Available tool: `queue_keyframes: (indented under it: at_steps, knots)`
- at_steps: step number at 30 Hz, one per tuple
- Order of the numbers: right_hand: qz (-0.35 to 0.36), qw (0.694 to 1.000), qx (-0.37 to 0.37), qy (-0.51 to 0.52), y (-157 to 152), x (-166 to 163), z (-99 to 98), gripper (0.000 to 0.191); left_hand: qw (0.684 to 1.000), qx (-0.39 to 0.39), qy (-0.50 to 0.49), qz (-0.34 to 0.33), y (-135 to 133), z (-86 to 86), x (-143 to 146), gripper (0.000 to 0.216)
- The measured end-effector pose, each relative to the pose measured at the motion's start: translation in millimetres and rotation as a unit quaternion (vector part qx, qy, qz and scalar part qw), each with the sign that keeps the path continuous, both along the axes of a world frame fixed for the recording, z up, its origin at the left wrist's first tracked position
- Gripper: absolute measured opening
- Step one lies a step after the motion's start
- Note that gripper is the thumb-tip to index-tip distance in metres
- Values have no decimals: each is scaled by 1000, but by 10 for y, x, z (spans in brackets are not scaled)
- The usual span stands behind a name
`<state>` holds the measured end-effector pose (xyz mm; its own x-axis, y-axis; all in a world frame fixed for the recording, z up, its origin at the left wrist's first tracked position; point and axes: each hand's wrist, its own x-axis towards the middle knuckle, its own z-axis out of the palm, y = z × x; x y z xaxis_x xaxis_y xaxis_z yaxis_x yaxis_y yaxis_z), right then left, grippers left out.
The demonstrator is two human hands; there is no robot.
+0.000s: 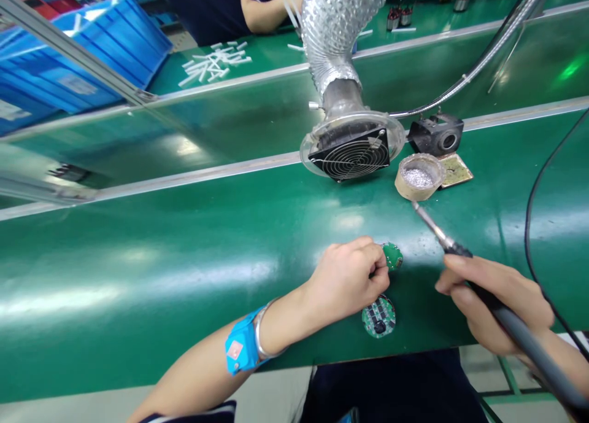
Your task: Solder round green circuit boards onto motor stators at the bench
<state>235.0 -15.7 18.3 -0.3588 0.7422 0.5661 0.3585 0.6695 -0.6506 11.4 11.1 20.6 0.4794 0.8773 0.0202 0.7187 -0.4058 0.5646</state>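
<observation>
A round green circuit board (pixel 392 256) shows past the fingertips of my left hand (pixel 352 271), which pinches its near side. Just below that hand, a second round circuit board (pixel 378 317) lies on the green work surface with its dark components facing up. My right hand (pixel 499 300) is closed around the dark handle of a soldering iron (pixel 436 229). The iron points up and left, its tip close to the lower rim of a small round pot (pixel 416 176) holding shiny silvery material. A blue strap (pixel 243 346) and a metal bangle circle my left wrist.
A fume extractor (pixel 352 156) on a foil duct hangs above the bench. Behind the pot sit a square sponge tray (pixel 455 169) and a black iron holder (pixel 436 134). The iron's cable (pixel 529 226) curves along the right. Co-workers' arms (pixel 271 11) and blue bins (pixel 87 48) are across the bench.
</observation>
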Motion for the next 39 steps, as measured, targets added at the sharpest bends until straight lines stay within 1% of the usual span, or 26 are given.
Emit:
queue_keyframes:
  at_steps: [2,4,6,7,9,11,13,14,15,16,18,19,21,22,24,26,28,31,34,36,39]
  knots:
    - [17,999,3,-33,126,-106,-46,44,1000,1,-9,-3,0,12,-21,8]
    - [60,996,-4,-69,240,-196,-102,36,999,2,-40,-15,-1,15,-92,6]
    - [90,992,-11,-87,319,-249,-161,33,996,25,-81,-38,-5,-15,-209,9]
    - [97,991,-17,-93,342,-261,-189,33,993,55,-89,-50,-11,-47,-277,13]
    - [102,989,-29,-99,365,-264,-234,34,984,143,-74,-80,-31,-144,-399,19]
    - [103,989,-38,-100,369,-253,-259,35,965,227,-47,-119,-64,-259,-464,19]
    - [103,989,-42,-101,368,-243,-263,36,950,264,-62,-152,-94,-347,-447,18]
    - [101,988,-43,-104,368,-240,-260,37,950,256,-90,-153,-99,-368,-411,16]
    - [100,988,-44,-109,368,-239,-256,37,955,230,-128,-139,-95,-371,-362,14]
    - [99,988,-44,-113,369,-238,-251,38,962,182,-171,-111,-80,-357,-306,12]
    - [98,987,-51,-118,369,-236,-239,40,970,33,-240,-32,-18,-292,-193,11]
    - [95,987,-60,-118,369,-233,-231,41,964,-55,-261,5,24,-251,-146,13]
    - [84,986,-89,-117,371,-226,-205,44,935,-213,-277,54,111,-179,-79,14]
    - [76,985,-108,-114,373,-225,-185,45,919,-273,-277,68,149,-153,-59,16]
    - [64,985,-129,-96,387,-237,-130,46,895,-344,-272,83,205,-121,-41,19]
    - [72,989,-110,-69,417,-274,-67,42,888,-370,-256,89,232,-103,-39,20]
    - [94,992,-65,-54,461,-329,-14,38,892,-372,-242,89,241,-87,-40,22]
    - [112,991,-22,-70,528,-408,19,34,895,-374,-231,79,229,-73,-49,28]
    - [107,989,-9,-98,553,-442,-6,33,888,-381,-242,84,183,-94,-71,23]
    - [97,989,-22,-107,535,-440,-47,34,896,-349,-254,106,128,-120,-93,20]
    - [77,990,-66,-102,474,-422,-122,33,919,-261,-265,133,36,-150,-120,15]
